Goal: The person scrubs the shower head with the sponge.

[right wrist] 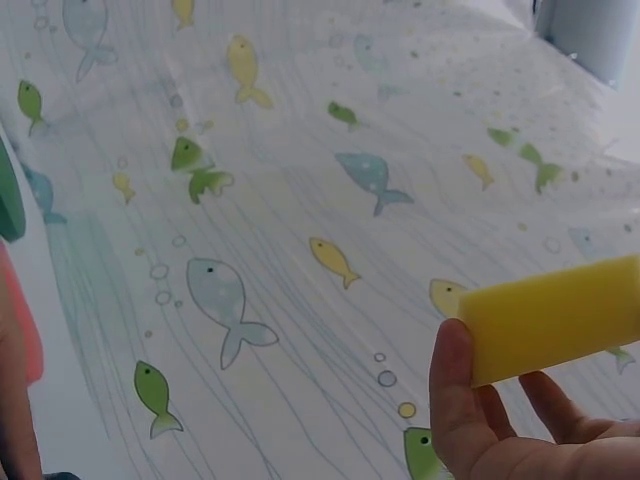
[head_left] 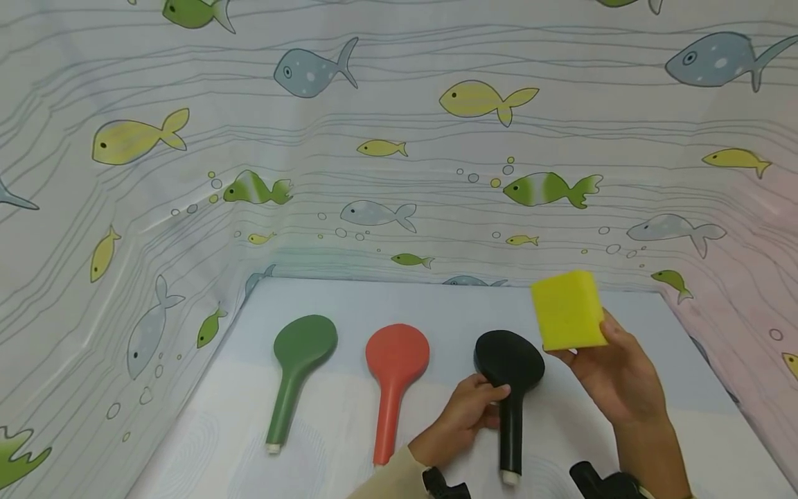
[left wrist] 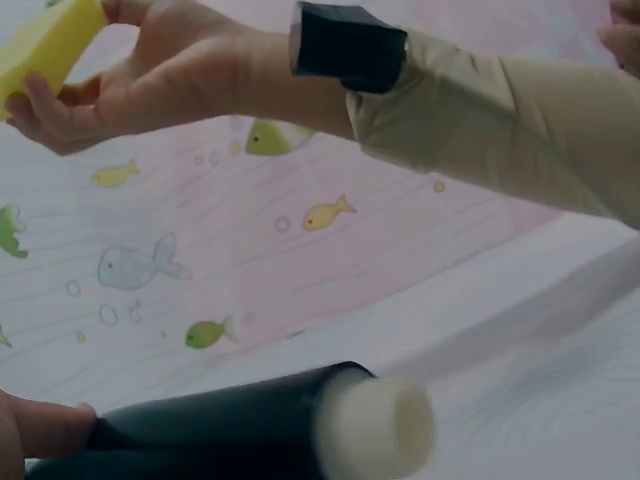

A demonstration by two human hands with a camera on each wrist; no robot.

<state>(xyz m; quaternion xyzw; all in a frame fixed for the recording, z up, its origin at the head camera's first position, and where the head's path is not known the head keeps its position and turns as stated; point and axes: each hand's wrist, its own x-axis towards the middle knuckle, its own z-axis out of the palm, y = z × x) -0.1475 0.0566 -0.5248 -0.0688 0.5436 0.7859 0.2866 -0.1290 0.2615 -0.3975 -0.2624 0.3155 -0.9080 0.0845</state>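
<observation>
Currently holding sponge above black shower head
Right hand (head_left: 614, 378) is pinching the yellow sponge (head_left: 567, 310); left hand (head_left: 464, 419) is gripping the black shower head (head_left: 510, 367); wiping likely not yet begun

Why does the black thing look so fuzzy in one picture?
In the left wrist view the black shower head sits very close to the lens, so its white tip is blurred. In the head view it looks sharp under soft, even light. In the right wrist view the yellow sponge is slightly soft.

head view high, looks down over table (head_left: 349, 305); wrist views close, sideways; all share yellow sponge (head_left: 567, 310).
</observation>
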